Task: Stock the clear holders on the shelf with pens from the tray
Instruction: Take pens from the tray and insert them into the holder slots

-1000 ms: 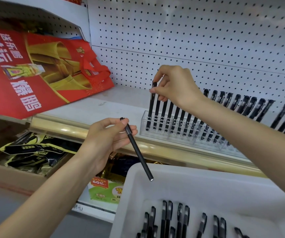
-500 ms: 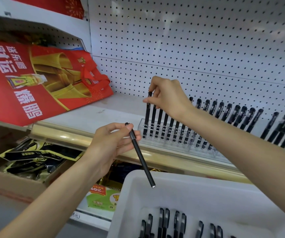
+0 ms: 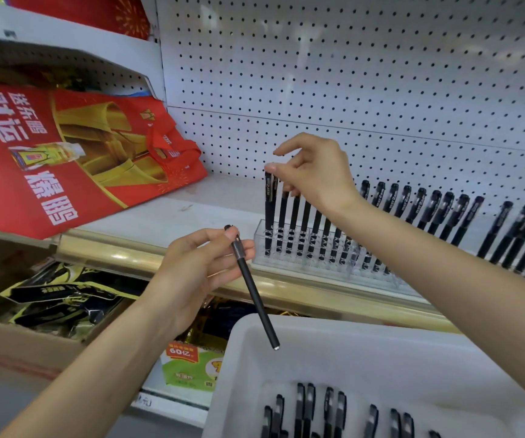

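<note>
Head view at the shelf (image 3: 166,216). My right hand (image 3: 314,172) is over the left end of the clear holder (image 3: 302,262). The thumb tip touches the cap of the end pen (image 3: 270,213), which stands upright in the leftmost slot. The forefinger is raised clear above it, so these fingers are parted and grip nothing. More pens fill the slots to the right in a slanting row, and a further row of pens (image 3: 438,210) stands beyond my wrist.

My left hand (image 3: 204,263) hangs in front of the shelf's gold rail (image 3: 122,251). Its fingers (image 3: 223,267) and thumb are curled round a black pen (image 3: 254,292) near the capped end. The pen slants down to the right, and its tip hangs over the far rim of the white tray (image 3: 365,352). Loose pens (image 3: 305,409) lie side by side on the tray floor.

A red printed bag (image 3: 65,153) lies on the shelf at the left, and white pegboard (image 3: 349,74) forms the back wall.
</note>
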{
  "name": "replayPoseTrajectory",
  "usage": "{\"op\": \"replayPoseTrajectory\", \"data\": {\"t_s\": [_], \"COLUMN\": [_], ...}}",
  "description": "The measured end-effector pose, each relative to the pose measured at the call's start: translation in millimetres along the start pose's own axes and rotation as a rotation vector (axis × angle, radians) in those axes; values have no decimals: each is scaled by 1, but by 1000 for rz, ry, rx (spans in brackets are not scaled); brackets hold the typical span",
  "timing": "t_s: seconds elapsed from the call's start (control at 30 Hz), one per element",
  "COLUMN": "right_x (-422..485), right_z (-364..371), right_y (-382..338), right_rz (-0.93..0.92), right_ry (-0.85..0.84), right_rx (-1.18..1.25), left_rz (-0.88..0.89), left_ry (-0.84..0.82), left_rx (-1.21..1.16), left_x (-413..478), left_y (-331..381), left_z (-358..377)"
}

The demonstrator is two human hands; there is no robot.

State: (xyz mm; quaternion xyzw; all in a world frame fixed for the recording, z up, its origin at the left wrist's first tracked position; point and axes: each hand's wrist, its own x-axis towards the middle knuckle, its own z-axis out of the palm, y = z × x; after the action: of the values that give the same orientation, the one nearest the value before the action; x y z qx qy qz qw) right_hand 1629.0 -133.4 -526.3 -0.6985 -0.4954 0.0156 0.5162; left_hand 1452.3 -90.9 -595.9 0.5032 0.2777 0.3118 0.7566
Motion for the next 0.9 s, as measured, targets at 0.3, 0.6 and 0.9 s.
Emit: {"op": "replayPoseTrajectory", "data": {"t_s": [0.3, 0.6, 0.9], "right_x": [-65, -81, -69], "right_z": [-23, 0, -17], "right_y": [-6, -6, -8], "right_rz": [390, 474, 409], "right_ry": [-460, -498, -359], "right_rx": [251, 626, 625], "left_rz": [-11, -29, 208], "left_ry": [-37, -134, 21], "left_rx": [-68, -36, 226], "left_x": [8, 6, 12], "left_y": [1, 5, 3], "left_z": [4, 17, 8]}}
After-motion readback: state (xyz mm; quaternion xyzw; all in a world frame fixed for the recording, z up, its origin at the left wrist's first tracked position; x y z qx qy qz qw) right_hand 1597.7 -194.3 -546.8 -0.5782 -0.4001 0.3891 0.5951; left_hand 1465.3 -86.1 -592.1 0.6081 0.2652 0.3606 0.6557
